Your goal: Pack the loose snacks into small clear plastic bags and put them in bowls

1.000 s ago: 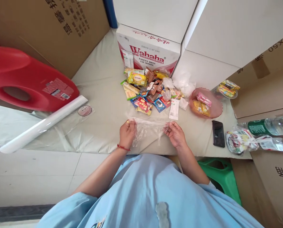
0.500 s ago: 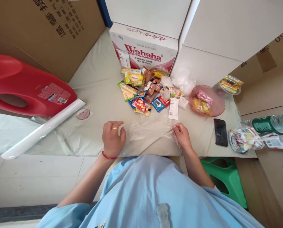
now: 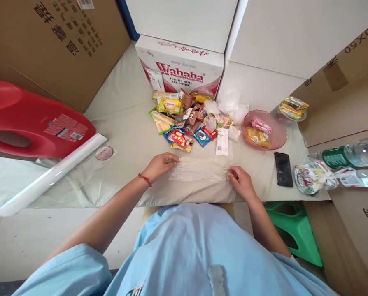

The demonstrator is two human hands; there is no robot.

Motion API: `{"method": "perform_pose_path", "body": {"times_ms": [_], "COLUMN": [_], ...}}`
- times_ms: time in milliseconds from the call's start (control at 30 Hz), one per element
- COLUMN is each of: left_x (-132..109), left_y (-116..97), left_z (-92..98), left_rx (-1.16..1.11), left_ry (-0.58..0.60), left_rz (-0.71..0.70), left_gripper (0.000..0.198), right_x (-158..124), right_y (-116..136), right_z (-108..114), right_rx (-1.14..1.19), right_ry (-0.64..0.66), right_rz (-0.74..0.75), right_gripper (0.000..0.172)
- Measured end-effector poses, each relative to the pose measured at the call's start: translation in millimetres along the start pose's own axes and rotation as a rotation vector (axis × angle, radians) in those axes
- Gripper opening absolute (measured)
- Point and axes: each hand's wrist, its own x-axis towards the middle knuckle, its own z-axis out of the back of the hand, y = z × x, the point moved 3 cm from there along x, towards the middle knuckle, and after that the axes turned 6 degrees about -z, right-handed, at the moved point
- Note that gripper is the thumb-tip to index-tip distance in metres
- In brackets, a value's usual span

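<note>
A clear plastic bag (image 3: 199, 168) lies flat near the front edge of the cloth-covered table (image 3: 122, 168). My left hand (image 3: 161, 165) pinches its left end between thumb and fingers. At the right end, my right hand (image 3: 240, 179) has its fingers closed on the plastic too. Just beyond the bag is a heap of wrapped snacks (image 3: 184, 119) in yellow, brown, red and blue packets. A white packet (image 3: 222, 142) lies close to the bag's far right side.
Behind the heap stands a Wahaba-style carton marked Wahaha (image 3: 180, 68). A pink bowl (image 3: 278, 133) with packets, a phone (image 3: 283, 169) and plastic bottles (image 3: 353, 156) are on the right. At left are a red jug (image 3: 38, 123) and a white roll (image 3: 51, 176).
My left hand has moved right and forward and taken hold of the bag's left end. The bag now looks stretched between both hands. The camera view has shifted slightly.
</note>
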Motion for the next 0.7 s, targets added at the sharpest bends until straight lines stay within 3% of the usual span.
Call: {"method": "perform_pose_path", "body": {"times_ms": [100,167,233,333,433,500,600,700], "left_x": [-8.2,-13.6,-17.9,-21.8,-23.4,-24.8,-31.1,-45.2], "left_y": [2.3,0.9,-0.7,-1.7,-0.8,-1.5,-7.6,-11.4], "left_z": [-0.8,-2.4,-4.5,-6.0,-5.2,-5.1,-9.2,-18.1], "left_rx": [-0.137,-0.167,-0.151,-0.091,-0.045,0.044,0.280,0.464], "left_ry": [0.014,0.016,0.025,0.009,-0.066,-0.123,-0.163,-0.158], "left_rz": [0.010,0.010,-0.001,-0.029,0.016,0.054,0.001,-0.119], "left_gripper": [0.028,0.031,0.037,0.047,0.058,0.061,0.044,0.037], "right_x": [4.1,13.2,23.8,28.9,8.8,-13.2,-36.5,-33.8], "right_y": [15.8,45.7,81.3,121.3,137.3,137.5,130.8,130.3], "right_z": [25.0,28.9,13.4,-35.7,-85.8,-104.6,-99.9,-64.6], "right_rx": [-0.051,-0.087,-0.117,-0.213,-0.335,-0.350,-0.238,-0.055], "right_ry": [-0.164,-0.187,-0.017,0.376,0.672,0.799,0.923,1.127], "right_rz": [0.003,0.136,0.310,0.433,0.531,0.589,0.552,0.512], "right_gripper": [0.033,0.036,0.039,0.042,0.022,0.017,0.017,0.027]}}
